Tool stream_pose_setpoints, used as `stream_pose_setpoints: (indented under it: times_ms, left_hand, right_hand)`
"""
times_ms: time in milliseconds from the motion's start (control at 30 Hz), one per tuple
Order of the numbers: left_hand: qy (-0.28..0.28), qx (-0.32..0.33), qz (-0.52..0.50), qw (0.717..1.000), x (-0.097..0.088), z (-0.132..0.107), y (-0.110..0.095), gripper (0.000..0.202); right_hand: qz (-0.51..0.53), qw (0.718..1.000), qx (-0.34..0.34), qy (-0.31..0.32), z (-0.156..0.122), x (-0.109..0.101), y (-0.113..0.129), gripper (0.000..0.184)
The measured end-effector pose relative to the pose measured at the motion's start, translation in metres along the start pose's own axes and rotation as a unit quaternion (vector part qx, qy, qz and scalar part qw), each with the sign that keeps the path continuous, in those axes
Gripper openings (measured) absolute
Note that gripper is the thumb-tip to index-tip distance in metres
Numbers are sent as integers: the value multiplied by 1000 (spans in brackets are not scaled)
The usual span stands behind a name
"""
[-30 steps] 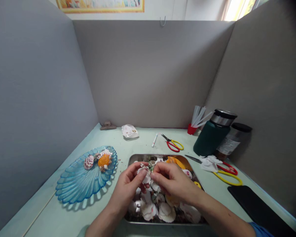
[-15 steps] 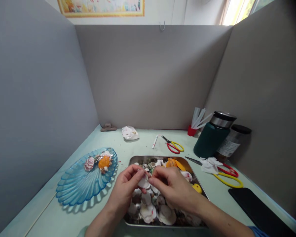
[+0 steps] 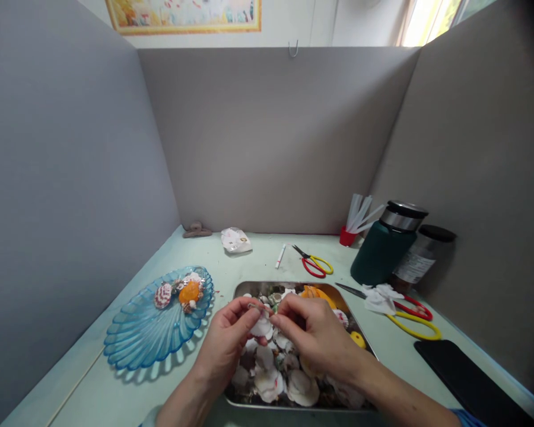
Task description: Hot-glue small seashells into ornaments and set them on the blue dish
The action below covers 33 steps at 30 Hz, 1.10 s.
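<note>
A white shell [image 3: 262, 327] was held by the left hand [image 3: 229, 332], gripped between the thumb and the fingers, just above the tray [image 3: 293, 407]. It looked thin, pale and rounded, its broad face turned up toward the viewer and its free edge pointed down and toward the right hand [image 3: 323, 332]. Its upper part was covered by the left thumb, so its long axis could not be made out. The right thumb and forefinger were brought close together at its edge; whether anything was pinched there could not be told. Beneath the hands, the tray was filled with white shells [image 3: 302, 388], with orange pieces [image 3: 326, 298] at the far right and a yellow piece [image 3: 358, 339] near its right wall. To the left, a striped shell [image 3: 162, 296] and an orange shell [image 3: 190, 292] were set in a blue dish [image 3: 146, 341]. Beyond the tray were laid small scissors [image 3: 310, 258], a white stick [image 3: 280, 257] and a packet [image 3: 235, 240]. On the right, large scissors [image 3: 352, 290] were partly covered by a tissue [image 3: 381, 298], near a green bottle [image 3: 380, 252].
</note>
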<state>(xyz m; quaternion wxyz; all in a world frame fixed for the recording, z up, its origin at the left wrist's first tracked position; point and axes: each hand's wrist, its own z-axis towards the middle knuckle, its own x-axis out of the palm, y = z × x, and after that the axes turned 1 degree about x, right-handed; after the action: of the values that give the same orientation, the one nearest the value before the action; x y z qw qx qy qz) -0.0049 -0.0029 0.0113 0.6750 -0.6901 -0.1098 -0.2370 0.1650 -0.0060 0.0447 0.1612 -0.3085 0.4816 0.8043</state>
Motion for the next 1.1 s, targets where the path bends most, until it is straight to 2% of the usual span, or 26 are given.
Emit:
stream_pose_setpoints:
  times_ms: [267, 333, 433, 533, 600, 767, 833, 933, 1000, 1100]
  left_hand:
    - [6, -22, 13, 1000, -1, 1, 1, 30]
    - [25, -39, 6, 999, -1, 0, 1, 36]
    - [78, -64, -12, 995, 0, -2, 0, 45]
    - [123, -72, -31, 989, 1, -4, 0, 45]
    - [127, -76, -42, 988, 1, -6, 0, 42]
    - [118, -101, -55, 986, 2, -5, 2, 39]
    - [93, -97, -42, 990, 3, -3, 2, 40]
    - [33, -68, -37, 996, 4, -1, 1, 45]
    - [15, -37, -29, 999, 3, 0, 1, 44]
    - [7, 3, 26, 1000, 0, 0, 2, 27]
  right_hand:
    - [-6, 1000, -26, 4, 0, -2, 1, 34]
    - [-1, 999, -37, -13, 0, -4, 2, 31]
    - [21, 994, -106, -26, -1, -8, 6, 15]
    - [40, 985, -168, 8, -1, -10, 9, 32]
    - [51, 983, -175, 36, -1, -9, 10, 31]
    - [75, 984, -153, 46, -1, -5, 10, 15]
    - [82, 987, -131, 47, -1, -5, 10, 11]
    - [87, 993, -68, 28, 1, -6, 11, 11]
    - [84, 996, -32, 17, 2, -7, 10, 11]
    - [72, 997, -10, 10, 4, -5, 7, 12]
